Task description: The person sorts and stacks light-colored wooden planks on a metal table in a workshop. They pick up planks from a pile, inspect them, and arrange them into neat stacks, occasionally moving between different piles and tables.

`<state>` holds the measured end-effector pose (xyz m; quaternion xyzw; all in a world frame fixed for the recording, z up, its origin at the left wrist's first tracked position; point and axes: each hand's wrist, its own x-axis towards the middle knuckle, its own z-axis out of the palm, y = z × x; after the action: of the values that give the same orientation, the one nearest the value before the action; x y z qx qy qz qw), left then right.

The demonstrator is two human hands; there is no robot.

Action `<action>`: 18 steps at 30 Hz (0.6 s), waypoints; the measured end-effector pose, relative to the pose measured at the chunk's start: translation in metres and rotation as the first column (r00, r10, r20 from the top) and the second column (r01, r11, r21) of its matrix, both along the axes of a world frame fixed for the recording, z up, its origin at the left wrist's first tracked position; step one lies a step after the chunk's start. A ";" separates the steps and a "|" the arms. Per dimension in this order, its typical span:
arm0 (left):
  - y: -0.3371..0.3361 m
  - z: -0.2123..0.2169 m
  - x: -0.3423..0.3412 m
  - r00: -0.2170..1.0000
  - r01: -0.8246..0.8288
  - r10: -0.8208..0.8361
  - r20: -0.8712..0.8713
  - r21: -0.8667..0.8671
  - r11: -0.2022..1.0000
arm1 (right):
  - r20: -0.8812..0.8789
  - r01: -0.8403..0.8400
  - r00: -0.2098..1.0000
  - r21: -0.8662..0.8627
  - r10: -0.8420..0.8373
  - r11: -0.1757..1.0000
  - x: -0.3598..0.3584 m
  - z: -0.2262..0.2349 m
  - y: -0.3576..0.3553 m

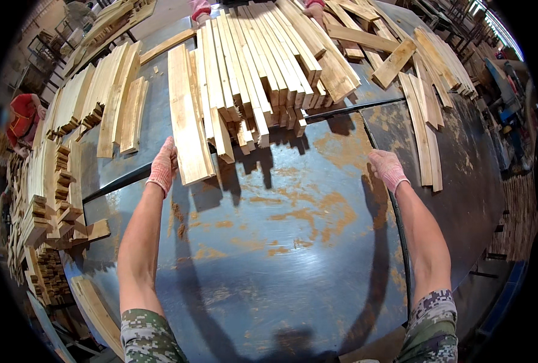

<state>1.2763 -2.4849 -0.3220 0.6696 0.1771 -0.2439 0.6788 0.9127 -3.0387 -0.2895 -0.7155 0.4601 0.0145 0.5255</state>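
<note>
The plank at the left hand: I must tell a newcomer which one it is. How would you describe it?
On the blue metal table, find the central wood bundle. The plank lies along its left edge, touched by the gloved left hand; it is wider than the narrow slats beside it.

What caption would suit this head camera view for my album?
Gloved left hand grips a wooden plank on a worn blue metal table; right hand rests open beside the stacked slats.

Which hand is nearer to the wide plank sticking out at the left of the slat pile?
Left. The left hand touches the wide plank at its near left edge; the right hand rests apart on the blue table.
</note>
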 end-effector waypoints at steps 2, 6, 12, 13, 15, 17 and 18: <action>-0.001 -0.001 0.000 1.000 0.013 -0.013 0.008 -0.048 0.999 | 0.078 0.106 0.991 -0.012 -0.104 0.994 -0.003 -0.012 -0.008; -0.006 -0.002 -0.004 1.000 0.013 -0.009 0.029 -0.112 0.994 | 0.047 0.238 0.970 -0.001 -0.238 0.971 -0.004 -0.012 -0.016; 0.002 -0.004 -0.003 1.000 0.007 -0.009 -0.013 -0.192 0.981 | 0.085 0.300 0.946 0.130 -0.312 0.945 -0.003 -0.011 -0.018; -0.009 0.010 -0.011 0.999 -0.039 0.032 -0.038 -0.176 0.984 | 0.109 0.313 0.941 0.086 -0.321 0.946 -0.006 -0.017 -0.020; -0.007 0.024 -0.020 0.999 -0.053 0.053 -0.009 -0.116 0.992 | 0.167 0.318 0.934 0.008 -0.315 0.948 -0.003 -0.024 -0.016; -0.007 0.025 -0.018 0.995 0.055 -0.051 0.083 -0.041 0.998 | 0.215 0.231 0.961 -0.261 -0.177 0.937 -0.028 -0.077 -0.065; 0.015 0.007 -0.006 0.989 0.121 -0.114 0.092 -0.073 0.990 | 0.228 0.170 0.969 -0.312 -0.100 0.935 -0.026 -0.089 -0.072</action>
<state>1.2701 -2.4696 -0.3151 0.6616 0.0976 -0.2608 0.6962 0.8866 -3.1102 -0.3780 -0.7573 0.4467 -0.1738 0.4435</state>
